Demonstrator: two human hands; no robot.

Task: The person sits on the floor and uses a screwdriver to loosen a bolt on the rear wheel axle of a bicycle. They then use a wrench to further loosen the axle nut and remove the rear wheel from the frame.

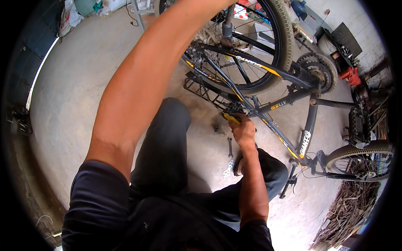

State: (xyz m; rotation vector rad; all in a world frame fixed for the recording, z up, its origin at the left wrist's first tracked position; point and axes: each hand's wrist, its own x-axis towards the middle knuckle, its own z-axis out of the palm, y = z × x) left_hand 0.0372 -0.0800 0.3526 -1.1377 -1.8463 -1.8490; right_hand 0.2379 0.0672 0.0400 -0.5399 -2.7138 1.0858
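Bicycle [268, 100]: black frame with yellow-orange trim, lying inverted on the concrete floor [75, 92], rear wheel [268, 46] uppermost in view, front wheel [360, 161] at lower right. Its long axis runs from upper centre down toward the lower right. Judged heavy and rigid; the frame tubes are the sound places to steady it, whereas spokes and chain would not bear a grip well.

Left hand: the arm reaches up across the picture toward the rear wheel and saddle post; the hand itself is out of frame, so its fingers cannot be assessed.

Right hand [243, 131]: fingers closed around a yellow-handled tool [231, 119], held against the frame near the rear rack [205, 90]. The tool appears stiff and light; its shaft points up-left toward the frame joint, with the handle inside the palm. The handle is the correct hold.

Loose items: a small spanner [230, 147] and a flat multi-hole wrench [228, 169] lie on the floor just below the right hand.
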